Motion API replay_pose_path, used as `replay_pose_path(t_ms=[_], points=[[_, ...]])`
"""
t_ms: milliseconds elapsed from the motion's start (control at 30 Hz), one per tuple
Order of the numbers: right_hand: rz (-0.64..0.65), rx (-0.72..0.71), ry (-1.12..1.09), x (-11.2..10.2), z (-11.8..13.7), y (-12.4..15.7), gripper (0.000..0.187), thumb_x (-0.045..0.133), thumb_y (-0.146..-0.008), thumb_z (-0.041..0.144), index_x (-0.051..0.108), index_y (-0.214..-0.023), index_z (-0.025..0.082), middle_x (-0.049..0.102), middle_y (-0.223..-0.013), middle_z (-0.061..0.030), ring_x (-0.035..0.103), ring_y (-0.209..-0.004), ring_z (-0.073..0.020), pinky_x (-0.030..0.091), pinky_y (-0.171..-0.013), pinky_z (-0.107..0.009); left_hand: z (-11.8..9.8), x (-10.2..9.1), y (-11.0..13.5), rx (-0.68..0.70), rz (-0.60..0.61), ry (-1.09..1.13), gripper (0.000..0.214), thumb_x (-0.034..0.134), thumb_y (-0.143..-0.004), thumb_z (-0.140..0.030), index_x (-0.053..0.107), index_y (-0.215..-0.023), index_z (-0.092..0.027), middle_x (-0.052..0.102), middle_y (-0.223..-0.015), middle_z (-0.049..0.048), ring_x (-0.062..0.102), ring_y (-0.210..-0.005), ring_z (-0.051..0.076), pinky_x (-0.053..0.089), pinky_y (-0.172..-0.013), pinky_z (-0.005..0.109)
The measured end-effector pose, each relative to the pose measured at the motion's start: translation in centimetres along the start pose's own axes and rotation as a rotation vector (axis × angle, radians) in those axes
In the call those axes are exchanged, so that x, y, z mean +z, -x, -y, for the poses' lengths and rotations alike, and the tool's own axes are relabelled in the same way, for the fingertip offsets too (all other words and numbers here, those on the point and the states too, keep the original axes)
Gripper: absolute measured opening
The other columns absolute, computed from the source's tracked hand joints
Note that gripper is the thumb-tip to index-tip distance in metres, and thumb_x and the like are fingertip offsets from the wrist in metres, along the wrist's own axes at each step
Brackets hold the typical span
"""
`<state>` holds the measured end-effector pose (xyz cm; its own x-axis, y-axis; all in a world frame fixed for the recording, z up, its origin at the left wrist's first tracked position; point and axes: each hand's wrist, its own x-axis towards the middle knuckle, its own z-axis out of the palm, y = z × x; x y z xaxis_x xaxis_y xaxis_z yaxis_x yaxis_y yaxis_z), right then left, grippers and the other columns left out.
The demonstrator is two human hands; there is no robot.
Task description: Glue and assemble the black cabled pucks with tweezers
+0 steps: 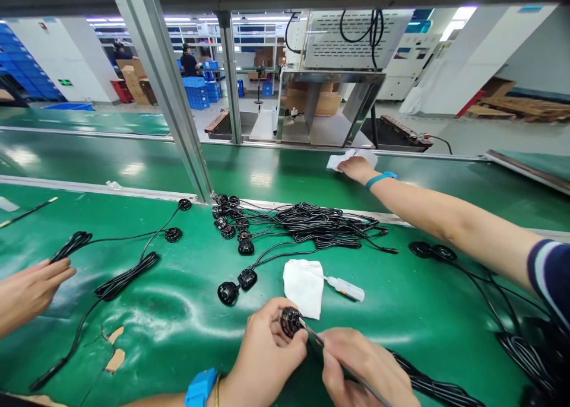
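My left hand (267,350) pinches a round black ribbed part (290,322), perhaps a small housing, just above the green mat. In my right hand (363,359) is a thin rod-like tool (315,336), its pale tip touching or very near the part's face; its exact kind is unclear. Behind my hands lie a folded white cloth (303,288) and a small white squeeze bottle (346,289) with a narrow nozzle. Two black round parts (228,293) on cables rest to the left of the cloth. A bundled black cable (427,377) lies beside my right hand.
Coiled black cables (312,222) with round ends pile against the metal rail. A co-worker's hand (40,288) holds a cable coil at left. Another person's arm (427,208) reaches from the right, holding white cloth (351,158) over the green belt (276,169). A metal post (164,86) stands ahead.
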<state>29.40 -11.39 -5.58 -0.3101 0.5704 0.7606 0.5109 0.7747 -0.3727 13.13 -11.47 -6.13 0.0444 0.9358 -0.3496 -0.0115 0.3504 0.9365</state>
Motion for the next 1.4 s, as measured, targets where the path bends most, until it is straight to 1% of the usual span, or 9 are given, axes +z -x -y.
replay_pose_path(t_ms=[167,400,500,633,833,900,1100,1300,1400], points=[[-0.053,-0.051,0.107,0.9,0.6,0.8,0.023,0.059,-0.081,0.005,0.061,-0.099,0.019,0.072,-0.074,-0.0050,0.071,-0.062,-0.0150,0.059,-0.056,-0.022,0.0,0.2,0.3,0.034,-0.047,-0.054,0.025,0.066,-0.071,-0.015,0.061,-0.095,-0.016,0.061,-0.072,-0.0020,0.058,-0.062,0.013,0.044,-0.054,0.021],[-0.003,0.260,-0.203,0.8,-0.2,-0.8,0.012,0.053,-0.090,0.009,0.057,-0.094,0.020,0.066,-0.079,-0.0047,0.070,-0.069,-0.0155,0.060,-0.059,-0.022,-0.2,0.0,0.3,0.033,0.011,0.001,0.017,0.064,-0.074,-0.015,0.063,-0.091,-0.015,0.061,-0.070,-0.0008,0.058,-0.062,0.014,0.048,-0.058,0.023],[0.063,0.333,-0.323,0.6,-1.0,-1.0,0.012,0.050,-0.094,0.010,0.056,-0.097,0.020,0.065,-0.084,-0.0057,0.069,-0.069,-0.0154,0.060,-0.059,-0.023,-0.1,0.0,0.3,0.044,0.032,-0.004,0.016,0.063,-0.074,-0.013,0.065,-0.090,-0.015,0.061,-0.069,-0.0007,0.057,-0.061,0.014,0.046,-0.056,0.022],[0.174,0.227,-0.349,0.2,-1.8,-1.0,0.017,0.048,-0.094,0.008,0.055,-0.102,0.020,0.064,-0.086,-0.0069,0.068,-0.079,-0.0172,0.060,-0.067,-0.027,0.1,0.0,0.3,0.074,0.060,-0.018,0.018,0.062,-0.075,-0.012,0.067,-0.092,-0.014,0.062,-0.071,-0.0005,0.054,-0.061,0.012,0.042,-0.055,0.021],[0.388,0.023,-0.382,-0.4,-1.7,-2.0,0.027,0.042,-0.091,0.001,0.053,-0.107,0.019,0.064,-0.092,-0.0077,0.066,-0.088,-0.0179,0.057,-0.078,-0.030,-0.2,-0.1,0.4,0.118,0.098,-0.040,0.009,0.060,-0.073,-0.007,0.061,-0.075,-0.016,0.049,-0.063,-0.0054,0.045,-0.057,0.009,0.034,-0.052,0.020],[0.395,0.037,-0.367,-0.7,-1.5,-2.1,0.026,0.043,-0.091,0.002,0.053,-0.107,0.019,0.064,-0.093,-0.0076,0.065,-0.087,-0.0182,0.056,-0.078,-0.030,-0.3,-0.1,0.3,0.084,0.108,-0.012,0.012,0.059,-0.072,-0.007,0.062,-0.079,-0.016,0.052,-0.063,-0.0052,0.050,-0.057,0.010,0.038,-0.053,0.020],[0.215,0.149,-0.401,-1.6,-1.8,-2.1,0.023,0.042,-0.092,0.004,0.054,-0.106,0.019,0.063,-0.090,-0.0067,0.064,-0.084,-0.0177,0.055,-0.073,-0.029,-0.2,-0.3,-0.1,-0.019,0.104,-0.055,0.021,0.062,-0.074,-0.011,0.065,-0.095,-0.014,0.058,-0.061,-0.0040,0.061,-0.054,0.014,0.048,-0.052,0.024],[0.438,0.090,-0.459,-2.1,-2.2,-2.2,0.027,0.038,-0.092,0.000,0.049,-0.107,0.020,0.059,-0.099,-0.0082,0.060,-0.090,-0.0165,0.052,-0.076,-0.028,-0.8,-0.8,-0.2,-0.071,0.188,-0.018,0.017,0.063,-0.074,-0.013,0.065,-0.091,-0.013,0.059,-0.060,-0.0027,0.062,-0.050,0.013,0.051,-0.050,0.023],[0.495,0.098,-0.499,-2.2,-2.3,-2.0,0.027,0.037,-0.092,0.000,0.046,-0.108,0.020,0.059,-0.102,-0.0084,0.059,-0.094,-0.0159,0.051,-0.079,-0.028,-1.1,-0.9,-0.1,-0.085,0.229,-0.006,0.018,0.062,-0.072,-0.011,0.065,-0.089,-0.013,0.061,-0.061,-0.0022,0.062,-0.050,0.013,0.050,-0.050,0.023]])
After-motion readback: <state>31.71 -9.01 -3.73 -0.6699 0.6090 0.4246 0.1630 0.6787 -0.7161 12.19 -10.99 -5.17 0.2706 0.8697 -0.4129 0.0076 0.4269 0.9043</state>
